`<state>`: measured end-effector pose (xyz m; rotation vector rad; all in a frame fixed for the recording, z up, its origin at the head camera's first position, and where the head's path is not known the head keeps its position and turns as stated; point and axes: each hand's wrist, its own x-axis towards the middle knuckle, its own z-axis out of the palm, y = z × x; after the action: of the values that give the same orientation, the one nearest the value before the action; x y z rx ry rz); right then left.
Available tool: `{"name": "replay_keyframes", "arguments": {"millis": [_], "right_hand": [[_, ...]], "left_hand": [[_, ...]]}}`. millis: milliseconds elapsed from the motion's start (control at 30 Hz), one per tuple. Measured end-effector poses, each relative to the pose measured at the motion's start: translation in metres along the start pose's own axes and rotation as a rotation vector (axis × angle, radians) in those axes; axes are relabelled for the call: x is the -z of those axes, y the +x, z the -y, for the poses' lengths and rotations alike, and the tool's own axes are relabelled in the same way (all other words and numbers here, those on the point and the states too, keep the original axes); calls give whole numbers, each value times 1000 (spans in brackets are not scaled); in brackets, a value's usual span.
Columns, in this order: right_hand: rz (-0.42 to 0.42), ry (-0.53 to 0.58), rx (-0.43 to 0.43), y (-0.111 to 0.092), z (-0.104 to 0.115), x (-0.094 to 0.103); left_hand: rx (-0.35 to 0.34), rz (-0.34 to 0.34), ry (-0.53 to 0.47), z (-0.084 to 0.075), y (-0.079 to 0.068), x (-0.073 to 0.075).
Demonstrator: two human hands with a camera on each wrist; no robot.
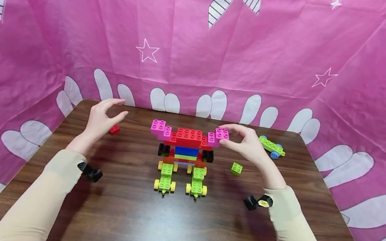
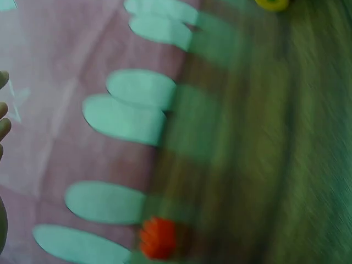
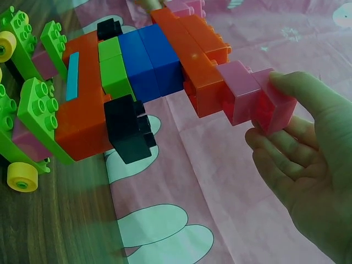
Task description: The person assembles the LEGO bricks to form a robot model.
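A figure of toy building bricks (image 1: 188, 141) stands upright mid-table, on two feet made of green wheeled bases (image 1: 165, 184). Red, blue and green bricks form its body, with a black brick (image 3: 129, 129) at each side. Stepped pink bricks rise at both upper ends. My right hand (image 1: 246, 144) pinches the outer pink brick (image 1: 222, 133) on the right between thumb and fingers; in the right wrist view the thumb lies on its face. My left hand (image 1: 99, 118) is in the air at the left, thumb and fingers apart, holding nothing.
A loose red brick (image 1: 115, 129) lies beside the left hand. Right of the figure is a loose green brick (image 1: 236, 168), and behind the right forearm a green wheeled base (image 1: 271, 147) with blue wheels. A pink patterned cloth (image 1: 185, 66) hangs around the table.
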<state>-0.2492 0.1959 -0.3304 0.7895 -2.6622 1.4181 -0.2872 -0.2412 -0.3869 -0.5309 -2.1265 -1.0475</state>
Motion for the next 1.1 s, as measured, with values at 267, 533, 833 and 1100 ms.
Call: {"name": "replay_keyframes", "arguments": {"millis": [267, 533, 833, 1100], "right_hand": [[2, -2, -1, -2, -1, 1], [7, -11, -9, 0, -2, 0], [3, -46, 7, 0, -4, 0], [3, -46, 6, 0, -4, 0]], "left_hand": [[159, 149, 92, 46, -25, -3], [317, 353, 125, 68, -41, -3], [414, 470, 178, 80, -46, -2], [487, 510, 182, 86, -50, 1]]}}
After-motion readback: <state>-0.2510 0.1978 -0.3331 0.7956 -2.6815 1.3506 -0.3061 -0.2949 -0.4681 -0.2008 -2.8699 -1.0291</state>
